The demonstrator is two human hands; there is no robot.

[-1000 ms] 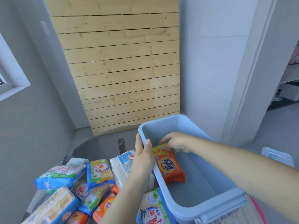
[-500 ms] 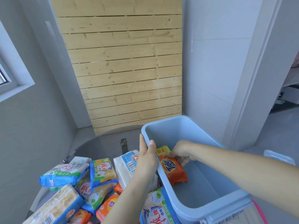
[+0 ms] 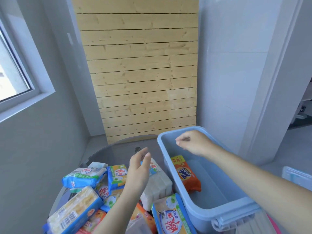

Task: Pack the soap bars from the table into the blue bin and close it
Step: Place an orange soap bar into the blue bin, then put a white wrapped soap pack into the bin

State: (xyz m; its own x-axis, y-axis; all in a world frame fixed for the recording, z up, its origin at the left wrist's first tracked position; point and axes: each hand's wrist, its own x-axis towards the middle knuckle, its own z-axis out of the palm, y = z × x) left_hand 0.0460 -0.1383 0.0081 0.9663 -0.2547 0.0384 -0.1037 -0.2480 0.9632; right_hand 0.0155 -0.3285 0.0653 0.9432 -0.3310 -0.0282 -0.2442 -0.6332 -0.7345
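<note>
The right hand [image 3: 194, 142] hangs above the far end of the blue bin [image 3: 204, 210], right of centre, its grip loosely curled and holding nothing. The left hand [image 3: 138, 168] hovers over the pile at lower centre, fingers relaxed and apart, likely poised to pick the next pack. Inside the bin one orange Tide bar [image 3: 186, 174] lies against the left wall, leaving most of the floor free. The other soap bars [image 3: 116, 174] sit heaped on the table [image 3: 108, 152], lower left. A pale lid [image 3: 297, 176], probably the bin's, lies at the right edge.
</note>
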